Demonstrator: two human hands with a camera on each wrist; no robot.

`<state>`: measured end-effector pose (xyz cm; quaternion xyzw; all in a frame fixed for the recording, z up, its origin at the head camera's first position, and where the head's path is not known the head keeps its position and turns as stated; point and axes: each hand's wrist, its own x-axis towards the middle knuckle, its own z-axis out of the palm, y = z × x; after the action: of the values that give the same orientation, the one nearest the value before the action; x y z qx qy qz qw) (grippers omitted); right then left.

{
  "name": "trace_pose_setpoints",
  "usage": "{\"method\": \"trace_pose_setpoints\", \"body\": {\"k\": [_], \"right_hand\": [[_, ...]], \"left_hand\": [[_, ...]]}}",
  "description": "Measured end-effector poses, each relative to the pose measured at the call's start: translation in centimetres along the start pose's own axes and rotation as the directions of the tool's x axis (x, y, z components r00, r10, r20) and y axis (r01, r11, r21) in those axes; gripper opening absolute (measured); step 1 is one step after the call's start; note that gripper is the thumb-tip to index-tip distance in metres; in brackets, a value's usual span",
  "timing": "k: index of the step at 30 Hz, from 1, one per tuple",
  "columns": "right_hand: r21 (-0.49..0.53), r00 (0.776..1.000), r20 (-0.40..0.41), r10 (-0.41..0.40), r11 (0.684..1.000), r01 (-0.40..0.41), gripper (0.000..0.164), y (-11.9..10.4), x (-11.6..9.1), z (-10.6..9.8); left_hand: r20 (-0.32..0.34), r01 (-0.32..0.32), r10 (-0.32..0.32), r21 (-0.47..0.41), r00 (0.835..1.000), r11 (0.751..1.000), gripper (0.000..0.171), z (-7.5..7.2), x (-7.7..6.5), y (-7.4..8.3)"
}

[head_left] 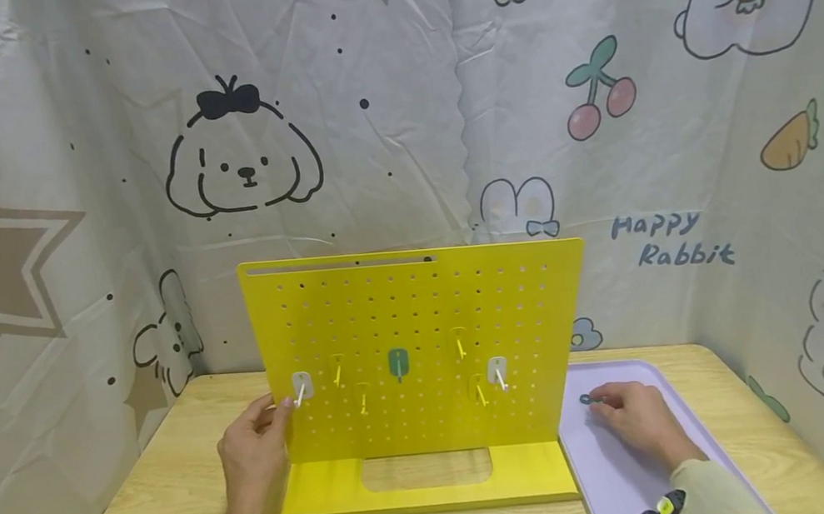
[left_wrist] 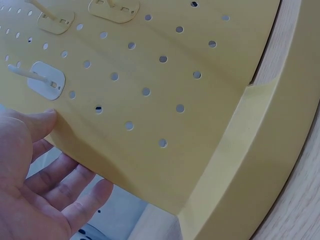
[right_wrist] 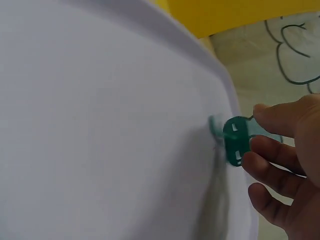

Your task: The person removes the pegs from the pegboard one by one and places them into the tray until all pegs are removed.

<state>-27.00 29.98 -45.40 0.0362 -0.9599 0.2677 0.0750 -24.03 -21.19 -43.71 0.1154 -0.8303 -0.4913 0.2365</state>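
Observation:
A yellow pegboard [head_left: 430,431] stands upright on its base in the head view. My left hand [head_left: 255,451] grips its left edge, thumb on the front face near a white hook [left_wrist: 46,81], the other fingers [left_wrist: 70,185] at and behind the edge. To the board's right, over a pale purple tray [head_left: 593,472], my right hand [head_left: 636,418] pinches a small green hook [right_wrist: 236,142] between thumb and fingers. In the right wrist view its oval backplate shows two slots, and its prong points away from the hand.
On the board hang another green hook [head_left: 398,363] in the middle, a second white hook [head_left: 498,369] at right, and several yellow hooks [head_left: 338,371]. All this stands on a wooden table [head_left: 150,494], with a printed curtain [head_left: 402,166] close behind it.

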Motion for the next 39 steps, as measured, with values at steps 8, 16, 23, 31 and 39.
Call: {"method": "trace_pose_setpoints", "body": {"k": [8, 16, 23, 31, 39], "right_hand": [[0.097, 0.996, -0.089, 0.006, 0.995, 0.002, 0.030, -2.0, -1.0, -2.0], [0.184, 0.992, -0.125, 0.026, 0.983, -0.002, 0.034, -4.5, -2.3, -3.1], [0.265, 0.979, -0.196, -0.058, 0.958, 0.110, 0.031, -6.8, -3.3, -3.4], [0.323, 0.964, -0.221, -0.151, 0.921, 0.218, 0.026, -8.5, -3.6, -3.0], [0.396, 0.967, -0.197, -0.164, 0.888, 0.232, 0.021, -9.8, -3.6, -2.2]], "left_hand": [[-0.005, -0.001, 0.001, 0.000, 1.000, 1.000, 0.046, 0.0, 0.2, -0.1], [-0.004, -0.017, 0.017, 0.011, 1.000, 1.000, 0.045, -0.1, 0.3, -0.1], [-0.003, -0.024, 0.024, 0.015, 1.000, 1.000, 0.045, -0.1, 0.3, -0.1], [0.000, -0.016, 0.016, 0.013, 1.000, 1.000, 0.048, 0.0, 0.1, -0.2], [-0.013, -0.024, 0.024, 0.017, 1.000, 1.000, 0.045, 0.2, 0.2, -0.2]]}}
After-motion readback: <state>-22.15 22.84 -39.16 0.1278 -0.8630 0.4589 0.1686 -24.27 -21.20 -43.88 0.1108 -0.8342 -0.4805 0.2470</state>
